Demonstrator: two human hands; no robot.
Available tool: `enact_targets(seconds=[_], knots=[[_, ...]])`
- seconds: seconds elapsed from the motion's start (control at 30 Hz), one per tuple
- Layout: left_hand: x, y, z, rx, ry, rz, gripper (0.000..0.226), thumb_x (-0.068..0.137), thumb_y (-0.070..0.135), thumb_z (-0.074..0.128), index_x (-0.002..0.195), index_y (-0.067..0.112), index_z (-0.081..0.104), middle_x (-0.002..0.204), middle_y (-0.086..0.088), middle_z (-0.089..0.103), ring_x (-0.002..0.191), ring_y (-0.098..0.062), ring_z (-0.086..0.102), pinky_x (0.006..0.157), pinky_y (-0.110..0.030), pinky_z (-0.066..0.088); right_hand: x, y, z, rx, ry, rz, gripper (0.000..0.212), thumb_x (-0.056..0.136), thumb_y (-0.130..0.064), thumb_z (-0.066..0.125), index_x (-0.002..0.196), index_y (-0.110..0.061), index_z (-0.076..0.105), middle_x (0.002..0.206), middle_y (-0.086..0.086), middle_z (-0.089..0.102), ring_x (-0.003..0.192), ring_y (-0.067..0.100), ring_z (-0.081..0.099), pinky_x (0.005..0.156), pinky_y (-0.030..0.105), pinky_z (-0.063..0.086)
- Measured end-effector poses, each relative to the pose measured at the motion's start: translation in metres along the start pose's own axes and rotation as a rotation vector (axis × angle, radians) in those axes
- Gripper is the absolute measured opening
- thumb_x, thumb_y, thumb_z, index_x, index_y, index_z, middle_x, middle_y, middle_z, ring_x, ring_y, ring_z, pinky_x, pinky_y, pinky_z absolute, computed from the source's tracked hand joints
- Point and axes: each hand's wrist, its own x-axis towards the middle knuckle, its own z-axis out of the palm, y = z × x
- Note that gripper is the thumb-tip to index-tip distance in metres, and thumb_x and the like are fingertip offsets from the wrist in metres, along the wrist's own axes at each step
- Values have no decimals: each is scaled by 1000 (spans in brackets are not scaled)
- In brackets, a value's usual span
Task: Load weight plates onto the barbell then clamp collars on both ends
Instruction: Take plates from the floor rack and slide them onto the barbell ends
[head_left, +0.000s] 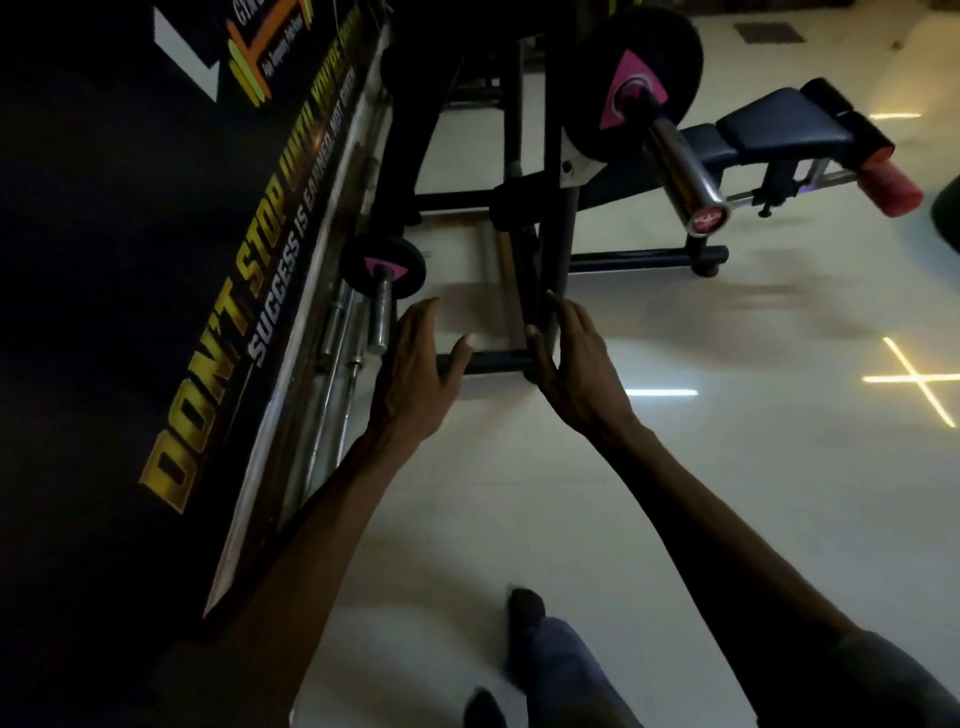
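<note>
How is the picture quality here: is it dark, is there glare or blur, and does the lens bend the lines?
In the head view the light is dim, and the wall banner is nearly black at left. Bright glare streaks lie on the pale floor. The chrome barbell sleeve shows highlights. The left hand and right hand are slightly soft. The wide lens tilts and curves the banner's edge.

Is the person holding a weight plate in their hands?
No, the left hand and right hand are open and hold nothing, while the big plate sits on the barbell.
</note>
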Motion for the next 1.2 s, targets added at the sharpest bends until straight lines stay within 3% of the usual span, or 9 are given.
enact_targets(seconds=[0.17, 0.33, 0.47, 0.6, 0.73, 0.87, 0.97, 1.07, 1.2], knots=[[28, -58, -22, 27, 3, -58, 66, 104, 55, 49, 157, 19, 32, 156, -10, 44, 141, -27, 45, 110, -49, 46, 35, -18, 60, -11, -140, -1, 62, 106, -49, 43, 157, -17, 30, 160, 5, 38, 125, 23, 61, 105, 44, 52], [82, -112, -34, 36, 4, -90, 65, 103, 54, 49, 156, 19, 35, 150, -11, 49, 135, -24, 50, 103, -41, 49, 92, -16, 125, -2, -180, -10, 60, 106, -52, 42, 155, -20, 33, 158, 3, 41, 125, 16, 57, 98, 29, 44], [128, -162, -31, -7, -21, -144, 63, 104, 49, 53, 156, 19, 36, 156, -8, 46, 136, -7, 40, 98, -12, 30, 149, -7, 175, 17, -241, 18, 59, 106, -51, 42, 154, -19, 33, 157, 4, 41, 125, 16, 57, 98, 28, 44], [180, -216, -23, -21, -91, -227, 64, 103, 49, 54, 156, 19, 36, 158, -8, 43, 144, -22, 41, 102, -25, 32, 205, 4, 219, 32, -306, 54, 59, 106, -48, 44, 155, -17, 33, 158, 7, 41, 132, 22, 54, 106, 38, 47], [236, -270, -13, 8, -166, -285, 68, 102, 52, 53, 158, 19, 34, 162, -8, 39, 148, -26, 38, 110, -33, 34, 254, 21, 263, 46, -315, 62, 54, 106, -42, 48, 153, -19, 36, 153, 9, 46, 126, 24, 57, 100, 37, 49], [287, -319, 2, 36, -187, -248, 65, 103, 41, 57, 157, 13, 35, 159, -11, 42, 147, -27, 39, 116, -41, 39, 299, 42, 307, 38, -342, 44, 49, 105, -38, 52, 149, -21, 38, 144, 9, 50, 108, 16, 59, 91, 31, 50], [322, -357, 20, 52, -207, -239, 64, 102, 31, 61, 157, 11, 35, 158, -13, 42, 146, -28, 40, 112, -30, 34, 333, 62, 341, 17, -310, -20, 50, 101, -25, 61, 146, -13, 43, 142, 12, 53, 110, 3, 52, 99, 12, 43], [354, -395, 36, 29, -235, -252, 67, 100, 27, 66, 157, 10, 36, 158, -15, 42, 146, -30, 40, 109, -27, 32, 364, 82, 373, -33, -314, 2, 57, 98, -15, 64, 149, -8, 42, 150, 16, 46, 134, 27, 51, 112, 33, 46], [382, -438, 53, 42, -305, -229, 63, 100, 27, 66, 153, 5, 42, 155, -16, 45, 145, -32, 42, 117, -39, 38, 399, 103, 407, -91, -329, 35, 66, 94, -10, 68, 152, -2, 37, 150, 23, 42, 133, 34, 50, 112, 44, 48]])
